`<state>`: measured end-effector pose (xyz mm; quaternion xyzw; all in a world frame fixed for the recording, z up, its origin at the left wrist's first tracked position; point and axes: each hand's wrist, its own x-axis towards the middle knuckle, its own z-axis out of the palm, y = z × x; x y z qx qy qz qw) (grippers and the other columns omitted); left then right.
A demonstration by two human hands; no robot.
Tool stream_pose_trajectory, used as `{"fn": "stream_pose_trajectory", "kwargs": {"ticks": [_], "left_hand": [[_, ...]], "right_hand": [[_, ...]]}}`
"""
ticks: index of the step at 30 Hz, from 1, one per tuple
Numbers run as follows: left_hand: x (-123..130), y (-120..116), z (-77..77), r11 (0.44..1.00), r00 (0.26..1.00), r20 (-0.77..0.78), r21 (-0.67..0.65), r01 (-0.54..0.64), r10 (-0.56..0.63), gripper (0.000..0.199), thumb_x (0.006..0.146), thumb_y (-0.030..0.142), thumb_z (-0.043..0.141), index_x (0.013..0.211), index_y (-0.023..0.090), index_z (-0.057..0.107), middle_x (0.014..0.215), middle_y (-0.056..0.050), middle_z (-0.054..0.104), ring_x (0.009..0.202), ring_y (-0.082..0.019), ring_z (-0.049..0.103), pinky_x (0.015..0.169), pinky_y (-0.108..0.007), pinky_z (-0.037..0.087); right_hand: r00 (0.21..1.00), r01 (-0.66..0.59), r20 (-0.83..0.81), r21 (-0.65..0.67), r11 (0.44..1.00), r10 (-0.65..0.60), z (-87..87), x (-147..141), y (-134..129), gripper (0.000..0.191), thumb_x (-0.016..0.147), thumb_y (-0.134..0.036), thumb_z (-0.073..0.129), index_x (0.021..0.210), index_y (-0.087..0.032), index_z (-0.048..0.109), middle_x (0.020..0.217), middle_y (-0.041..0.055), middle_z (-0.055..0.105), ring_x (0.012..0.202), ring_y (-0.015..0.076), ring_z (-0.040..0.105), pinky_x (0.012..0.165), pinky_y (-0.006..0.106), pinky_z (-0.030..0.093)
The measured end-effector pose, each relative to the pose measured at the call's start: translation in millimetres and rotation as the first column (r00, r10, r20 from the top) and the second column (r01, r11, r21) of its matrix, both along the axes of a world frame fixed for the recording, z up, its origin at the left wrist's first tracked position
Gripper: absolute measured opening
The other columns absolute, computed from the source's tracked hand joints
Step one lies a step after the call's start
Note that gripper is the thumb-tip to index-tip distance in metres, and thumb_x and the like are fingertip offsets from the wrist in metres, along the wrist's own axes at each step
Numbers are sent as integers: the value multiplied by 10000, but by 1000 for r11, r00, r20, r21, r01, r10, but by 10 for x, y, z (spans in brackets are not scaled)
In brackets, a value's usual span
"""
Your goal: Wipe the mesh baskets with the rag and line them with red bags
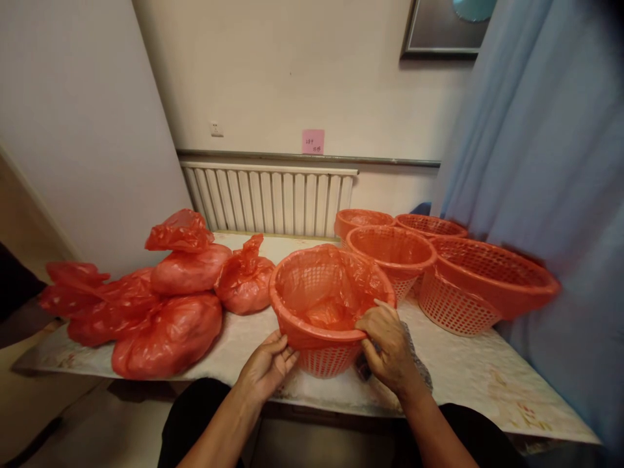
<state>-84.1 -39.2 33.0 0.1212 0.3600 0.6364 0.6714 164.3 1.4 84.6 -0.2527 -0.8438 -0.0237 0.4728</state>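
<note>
In front of me on the table stands a plastic basket (326, 361) with lattice sides. A thin red plastic bag (312, 279) lines it and is folded down over the rim. My left hand (270, 364) is at the basket's near left side, thumb and fingers pinching the hanging edge of the bag. My right hand (387, 338) grips the near right rim, fingers over the top and thumb outside, with the bag's edge under them. A dark, partly hidden item (363, 367) lies behind my right hand.
Several filled red bags (168, 335) are heaped on the left of the table (487, 383). More bag-lined baskets (458, 312) stand at the right, near a blue curtain (546, 162). A radiator (273, 198) runs along the wall. Part of another person (17, 299) shows at far left.
</note>
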Motion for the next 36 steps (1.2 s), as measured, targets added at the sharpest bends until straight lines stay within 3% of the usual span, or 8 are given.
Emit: {"fn": "stream_pose_trajectory", "kwargs": {"ticks": [5, 9, 11, 12, 15, 17, 24, 36], "left_hand": [[-18, 9, -41, 997, 963, -267, -48, -64, 48, 163, 779, -26, 550, 799, 135, 568, 720, -52, 666, 652, -153, 685, 733, -322, 563], [-98, -78, 88, 954, 842, -456, 54, -296, 288, 127, 805, 53, 567, 830, 177, 561, 794, -5, 616, 742, -137, 644, 818, -312, 524], [-103, -172, 230, 874, 622, -615, 297, -386, 484, 154, 831, 118, 585, 951, 215, 580, 975, -7, 606, 947, -146, 606, 955, -314, 457], [-86, -224, 308, 810, 412, -698, 485, -329, 585, 193, 838, 144, 586, 1016, 218, 586, 1061, -31, 597, 1040, -175, 575, 1001, -349, 428], [28, -345, 496, 648, -153, -630, 725, 234, 761, 376, 860, 145, 558, 1227, 222, 533, 1214, -106, 591, 1184, -259, 513, 1047, -465, 378], [118, -356, 555, 605, -283, -546, 607, 515, 789, 462, 873, 109, 538, 1313, 237, 479, 1252, -109, 603, 1232, -265, 489, 1067, -474, 353], [105, -150, 562, 598, -393, -465, 472, 647, 793, 319, 936, 84, 361, 1094, 188, 618, 946, -72, 672, 973, -196, 595, 1061, -464, 362], [-852, 36, 663, 698, -491, -497, 474, 537, 716, 386, 870, 29, 354, 1097, 187, 624, 1167, -103, 690, 1202, -274, 558, 988, -503, 440]], "right_hand": [[1000, 5, -1, -14, 1000, -5, 11, -1, -12, 169, 811, -106, 466, 863, -223, 577, 786, 1, 585, 789, 176, 524, 986, 484, 367], [1000, 12, -7, -15, 1000, -12, 19, -5, -24, 184, 787, -93, 460, 846, -223, 575, 770, -2, 576, 778, 173, 518, 983, 480, 372], [1000, 14, -12, -16, 1000, -14, 23, -12, -27, 181, 786, -90, 459, 842, -220, 573, 766, 0, 573, 785, 175, 512, 970, 475, 380], [1000, 14, -13, -18, 1000, -15, 24, -17, -29, 179, 789, -90, 458, 842, -220, 570, 764, 0, 571, 787, 176, 510, 968, 473, 381], [1000, 18, -14, -32, 999, -18, 27, -39, -37, 163, 804, -102, 459, 840, -223, 563, 756, -2, 561, 784, 176, 508, 990, 483, 371], [1000, 21, -15, -37, 999, -22, 31, -55, -50, 161, 801, -102, 461, 837, -223, 560, 756, -1, 553, 785, 176, 505, 1008, 492, 362], [999, 21, 31, -23, 1000, -20, 62, -91, -125, 240, 782, -60, 473, 931, -215, 580, 836, 20, 580, 859, 185, 525, 1049, 510, 351], [999, -41, 10, -30, 999, 41, 58, -119, -138, 190, 887, -174, 529, 1065, -216, 584, 959, 39, 621, 955, 196, 543, 1090, 551, 302]]}}
